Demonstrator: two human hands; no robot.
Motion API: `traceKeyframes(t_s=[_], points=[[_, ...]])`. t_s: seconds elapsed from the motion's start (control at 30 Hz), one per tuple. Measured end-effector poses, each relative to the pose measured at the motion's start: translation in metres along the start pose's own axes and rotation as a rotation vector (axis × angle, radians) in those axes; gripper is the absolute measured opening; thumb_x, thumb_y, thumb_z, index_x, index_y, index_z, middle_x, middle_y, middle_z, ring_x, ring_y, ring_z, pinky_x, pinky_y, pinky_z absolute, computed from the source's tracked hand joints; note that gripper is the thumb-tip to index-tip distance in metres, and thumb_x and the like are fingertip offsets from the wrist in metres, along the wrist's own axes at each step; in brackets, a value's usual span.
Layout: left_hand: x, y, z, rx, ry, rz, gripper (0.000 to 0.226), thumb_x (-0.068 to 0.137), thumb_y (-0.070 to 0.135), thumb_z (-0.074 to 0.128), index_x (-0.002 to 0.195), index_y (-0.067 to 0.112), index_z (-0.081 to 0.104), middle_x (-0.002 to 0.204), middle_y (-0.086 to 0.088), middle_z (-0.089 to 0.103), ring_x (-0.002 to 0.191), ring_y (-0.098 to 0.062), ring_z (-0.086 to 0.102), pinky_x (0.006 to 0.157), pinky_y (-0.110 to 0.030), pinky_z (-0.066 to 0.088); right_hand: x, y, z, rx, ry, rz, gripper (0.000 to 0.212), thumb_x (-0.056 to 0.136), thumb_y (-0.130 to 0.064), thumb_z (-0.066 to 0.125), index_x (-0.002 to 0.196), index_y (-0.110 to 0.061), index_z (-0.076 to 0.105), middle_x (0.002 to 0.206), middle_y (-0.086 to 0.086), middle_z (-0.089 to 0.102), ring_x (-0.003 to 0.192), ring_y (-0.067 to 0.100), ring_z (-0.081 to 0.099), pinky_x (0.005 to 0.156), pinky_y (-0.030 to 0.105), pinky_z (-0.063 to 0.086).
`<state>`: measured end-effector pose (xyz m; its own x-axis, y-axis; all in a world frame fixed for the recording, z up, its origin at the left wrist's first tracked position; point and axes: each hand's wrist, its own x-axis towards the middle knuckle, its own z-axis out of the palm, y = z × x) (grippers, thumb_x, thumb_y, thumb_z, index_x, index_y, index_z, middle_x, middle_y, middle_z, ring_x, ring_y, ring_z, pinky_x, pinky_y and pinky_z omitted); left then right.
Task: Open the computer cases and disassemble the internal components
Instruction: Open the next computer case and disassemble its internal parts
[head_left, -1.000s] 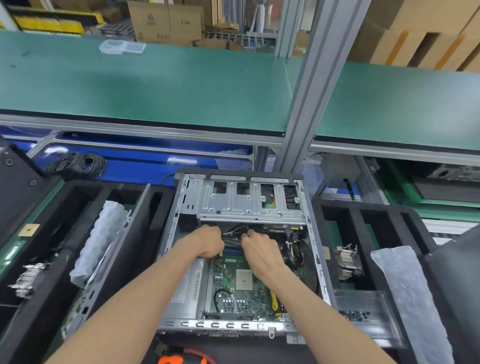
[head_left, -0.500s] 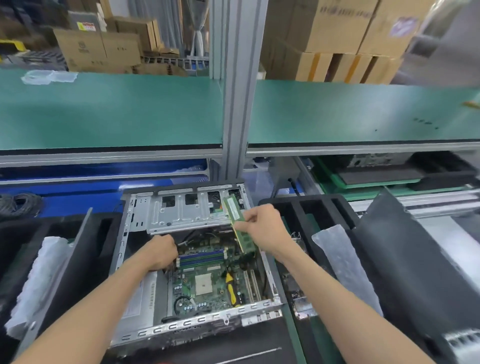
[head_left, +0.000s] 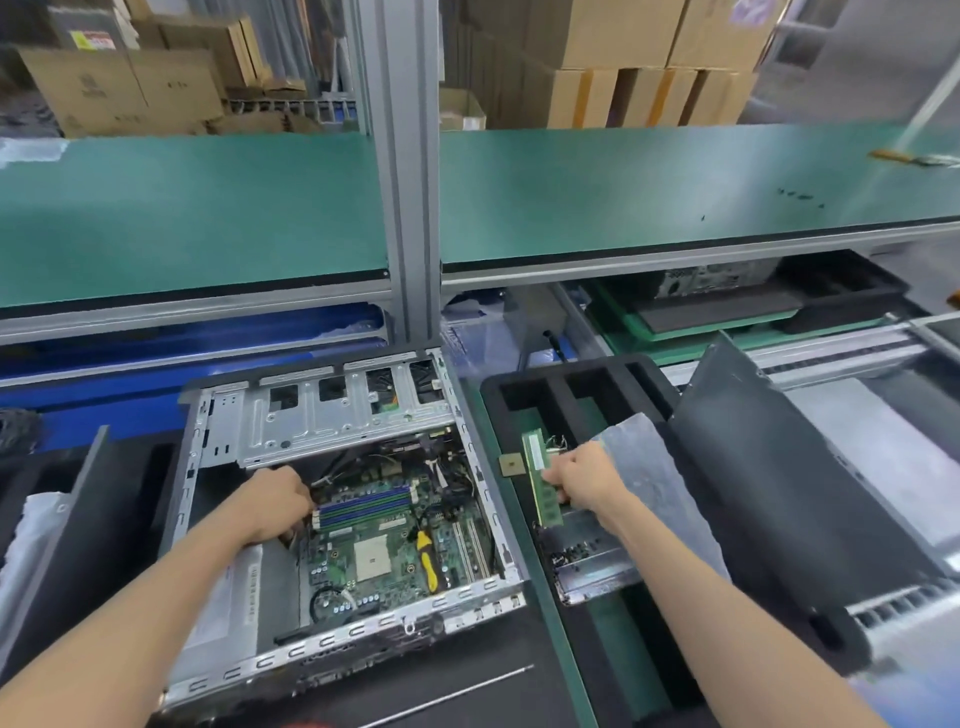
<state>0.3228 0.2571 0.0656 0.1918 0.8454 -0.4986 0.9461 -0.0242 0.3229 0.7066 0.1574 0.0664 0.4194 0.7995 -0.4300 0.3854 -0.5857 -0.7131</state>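
An open computer case (head_left: 332, 415) lies flat in front of me, its green motherboard (head_left: 395, 551) exposed with blue memory slots (head_left: 363, 506) and a yellow-handled tool (head_left: 427, 561) lying on it. My left hand (head_left: 275, 499) rests curled inside the case at the left end of the memory slots; what it grips is hidden. My right hand (head_left: 582, 480) pinches a green memory stick (head_left: 540, 480) and holds it over the black foam tray (head_left: 540, 384) to the right of the case.
The foam tray holds a small square chip (head_left: 510, 463), a silvery bag (head_left: 644, 467) and a metal drive part (head_left: 592, 566). A dark side panel (head_left: 779, 483) leans at right. A green shelf (head_left: 208, 208) and its aluminium post (head_left: 405, 182) stand behind. More foam lies at left.
My right hand pulled a memory stick out of the case, lifted it, then carried it right and down over the foam tray. My left hand stayed inside the case.
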Motion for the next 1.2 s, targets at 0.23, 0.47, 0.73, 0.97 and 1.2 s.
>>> traceKeyframes(t_s=[0.23, 0.47, 0.73, 0.97, 1.2], points=[[0.002, 0.001, 0.001, 0.026, -0.007, 0.014, 0.025, 0.088, 0.006, 0.053, 0.082, 0.021, 0.073, 0.061, 0.004, 0.072, 0.055, -0.008, 0.07, 0.055, -0.015, 0.05, 0.011, 0.03, 0.03, -0.118, -0.012, 0.07, 0.016, 0.093, -0.003, 0.066, 0.08, -0.001, 0.075, 0.081, 0.006, 0.075, 0.048, 0.009, 0.065, 0.061, 0.026, 0.06], [0.004, 0.0, 0.002, 0.012, -0.012, 0.028, 0.026, 0.087, 0.006, 0.054, 0.082, 0.022, 0.073, 0.06, 0.005, 0.072, 0.056, -0.008, 0.07, 0.055, -0.014, 0.049, 0.018, 0.036, 0.049, -0.22, -0.043, 0.092, 0.011, 0.09, -0.004, 0.071, 0.08, -0.001, 0.071, 0.099, 0.016, 0.069, 0.059, 0.022, 0.074, 0.058, 0.028, 0.061], [0.006, -0.002, 0.002, 0.018, -0.017, 0.02, 0.022, 0.086, 0.01, 0.057, 0.082, 0.024, 0.074, 0.063, 0.004, 0.073, 0.056, -0.007, 0.069, 0.059, -0.017, 0.051, 0.021, 0.032, 0.05, -0.263, -0.068, 0.097, 0.014, 0.086, -0.009, 0.079, 0.081, 0.003, 0.074, 0.084, 0.015, 0.074, 0.061, 0.025, 0.074, 0.067, 0.039, 0.063], [0.003, 0.001, 0.0, -0.002, -0.033, 0.006, 0.027, 0.081, 0.007, 0.052, 0.085, 0.017, 0.077, 0.066, -0.001, 0.074, 0.062, -0.014, 0.072, 0.071, -0.03, 0.061, 0.018, -0.004, 0.032, -0.168, 0.099, -0.069, 0.022, 0.089, -0.007, 0.067, 0.073, 0.007, 0.072, 0.078, 0.013, 0.074, 0.046, 0.017, 0.067, 0.049, 0.029, 0.057], [-0.002, 0.002, -0.001, 0.03, 0.014, 0.015, 0.029, 0.082, 0.008, 0.05, 0.087, 0.015, 0.077, 0.07, -0.003, 0.07, 0.072, -0.023, 0.071, 0.069, -0.032, 0.06, -0.035, -0.08, 0.048, -0.061, 0.263, -0.591, 0.027, 0.088, -0.021, 0.066, 0.061, -0.019, 0.063, 0.052, -0.006, 0.061, 0.052, 0.006, 0.054, 0.056, 0.007, 0.038]])
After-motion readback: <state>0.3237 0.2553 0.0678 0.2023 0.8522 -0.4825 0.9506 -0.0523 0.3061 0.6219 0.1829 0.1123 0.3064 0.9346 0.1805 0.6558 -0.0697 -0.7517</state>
